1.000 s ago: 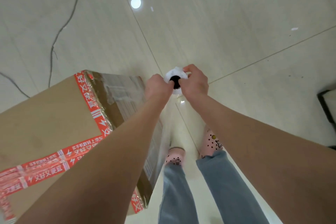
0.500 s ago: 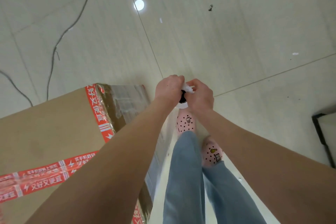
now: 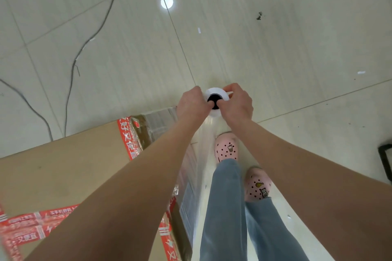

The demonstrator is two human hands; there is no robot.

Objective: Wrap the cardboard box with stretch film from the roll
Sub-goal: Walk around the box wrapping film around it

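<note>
The big brown cardboard box (image 3: 63,176) lies low on the left, with red tape (image 3: 125,133) on its top and edges. Clear stretch film (image 3: 202,146) covers its right side, all shiny. The white roll (image 3: 215,91) stands upright just past the box corner, dark hole facing up

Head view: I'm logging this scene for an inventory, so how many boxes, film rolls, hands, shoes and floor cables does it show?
Cardboard box: 1
Stretch film roll: 1
Hands (left hand, right hand): 2
Pink shoes: 2
Floor cables: 2
Total: 8
</note>
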